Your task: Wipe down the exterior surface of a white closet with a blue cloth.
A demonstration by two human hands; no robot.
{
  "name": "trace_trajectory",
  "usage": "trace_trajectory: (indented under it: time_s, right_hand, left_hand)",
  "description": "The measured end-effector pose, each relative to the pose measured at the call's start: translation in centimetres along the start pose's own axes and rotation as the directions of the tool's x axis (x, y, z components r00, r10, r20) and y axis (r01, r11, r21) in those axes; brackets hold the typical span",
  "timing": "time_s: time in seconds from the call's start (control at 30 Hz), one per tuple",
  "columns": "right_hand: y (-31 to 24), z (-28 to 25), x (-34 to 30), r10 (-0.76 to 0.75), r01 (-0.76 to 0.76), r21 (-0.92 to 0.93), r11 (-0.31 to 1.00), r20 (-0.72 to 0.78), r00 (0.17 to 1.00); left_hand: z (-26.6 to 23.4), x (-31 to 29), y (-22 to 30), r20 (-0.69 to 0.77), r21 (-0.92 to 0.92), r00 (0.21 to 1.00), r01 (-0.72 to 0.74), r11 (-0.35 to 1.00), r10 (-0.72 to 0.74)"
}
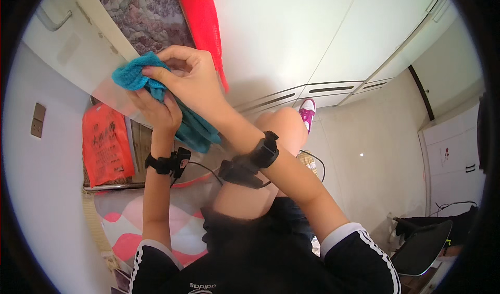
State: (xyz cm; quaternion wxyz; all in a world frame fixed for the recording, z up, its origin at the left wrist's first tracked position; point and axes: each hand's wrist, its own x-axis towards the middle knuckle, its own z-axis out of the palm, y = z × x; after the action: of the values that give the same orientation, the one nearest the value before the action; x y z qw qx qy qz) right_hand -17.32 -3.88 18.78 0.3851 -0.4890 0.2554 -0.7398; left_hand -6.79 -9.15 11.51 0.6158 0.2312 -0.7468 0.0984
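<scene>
The right hand [190, 75] pinches the upper folds of the teal cloth [139, 74] between thumb and fingers. The left hand [159, 111], directly below, grips the lower folds, thumb on one side and fingers on the other; part of this contact is hidden. The cloth is held in the air, its bunched end at the upper left and its loose length trailing down to the right, behind the right forearm. Each wrist carries a black strap; a cable leads away from the left one.

In the view, the bunched end overlaps the edge of a white panel [67, 49] with a metal handle, so clearance looks tightest on this side. Below and left, a red bag [108, 145] covers the left part of a bedside cabinet [141, 148], near its metal-trimmed front edge. A patterned bedspread [127, 247] adjoins that edge. A white wardrobe [276, 33] bounds the far side. The widest room for movement lies right, over the light floor [359, 137], between the wardrobe base and a white cabinet [453, 163].
</scene>
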Motion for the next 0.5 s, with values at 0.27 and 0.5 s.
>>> trace_trajectory:
  time_s: [0.27,0.5]
  right_hand:
    - [3.3,-3.2,-2.0,0.125,-0.114,-0.117,0.987,0.094,0.988]
    - [8.0,-6.2,-5.8,0.388,-0.363,-0.208,0.908,0.093,0.917]
  left_hand:
    - [0.8,-6.3,-1.4,0.080,0.098,0.997,0.007,0.995,-0.015]
    - [2.0,-16.2,-4.1,0.225,0.128,0.974,-0.019,0.992,-0.010]
